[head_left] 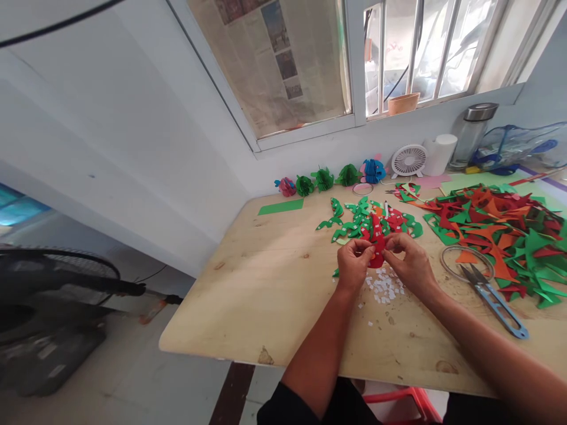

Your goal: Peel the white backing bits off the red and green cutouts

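Between my two hands is a red paper cutout (377, 257) with small white squares on it. My left hand (353, 264) pinches its left side, and my right hand (408, 264) pinches its right side. Just beyond my fingers lies a pile of green cutouts (354, 229), also dotted with white squares, with some red ones mixed in. Below the hands, small white paper squares (384, 288) are scattered on the wooden table (266, 295). How the red piece is folded, if at all, is too small to tell.
Blue-handled thread snips (498, 304) and a tape roll (444, 262) lie right of my right hand. Behind them is a heap of red, orange and green scraps (500, 230). Paper figures (323, 179), a small white fan (409, 160) and a glass bottle (472, 136) line the wall.
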`<state>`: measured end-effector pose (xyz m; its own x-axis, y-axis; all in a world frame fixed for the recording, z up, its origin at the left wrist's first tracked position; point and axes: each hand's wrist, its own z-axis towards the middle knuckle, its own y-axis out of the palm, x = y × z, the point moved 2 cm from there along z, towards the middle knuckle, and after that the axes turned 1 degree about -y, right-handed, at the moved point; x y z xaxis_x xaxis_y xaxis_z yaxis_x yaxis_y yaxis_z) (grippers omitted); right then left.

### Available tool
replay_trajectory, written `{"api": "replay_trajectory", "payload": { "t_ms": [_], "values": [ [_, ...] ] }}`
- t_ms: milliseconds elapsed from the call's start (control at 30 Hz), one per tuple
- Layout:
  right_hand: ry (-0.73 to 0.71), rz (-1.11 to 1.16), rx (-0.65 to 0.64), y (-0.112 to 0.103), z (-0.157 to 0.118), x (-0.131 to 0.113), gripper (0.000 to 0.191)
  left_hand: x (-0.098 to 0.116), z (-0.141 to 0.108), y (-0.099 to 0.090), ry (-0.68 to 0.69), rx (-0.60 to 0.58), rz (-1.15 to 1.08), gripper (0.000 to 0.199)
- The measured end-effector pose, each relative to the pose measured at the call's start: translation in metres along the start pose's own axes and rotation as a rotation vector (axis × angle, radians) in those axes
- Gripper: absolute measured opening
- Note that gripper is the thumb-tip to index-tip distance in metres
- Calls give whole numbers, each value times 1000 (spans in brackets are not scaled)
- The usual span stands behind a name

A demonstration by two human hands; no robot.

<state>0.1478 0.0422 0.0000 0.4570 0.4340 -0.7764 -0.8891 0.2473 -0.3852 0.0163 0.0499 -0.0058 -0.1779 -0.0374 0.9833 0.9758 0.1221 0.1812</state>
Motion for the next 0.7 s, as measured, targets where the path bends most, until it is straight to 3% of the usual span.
{"api": "replay_trajectory", "payload": {
  "t_ms": [167,467,700],
  "values": [
    [49,9,-12,0,0,-2,8,3,-4,1,59,10,79,9],
    [348,216,-102,-1,2,-5,27,5,-7,0,134,41,194,10],
    [347,257,-121,-4,3,-12,29,2,-5,-2,156,50,227,13]
  ]
}}
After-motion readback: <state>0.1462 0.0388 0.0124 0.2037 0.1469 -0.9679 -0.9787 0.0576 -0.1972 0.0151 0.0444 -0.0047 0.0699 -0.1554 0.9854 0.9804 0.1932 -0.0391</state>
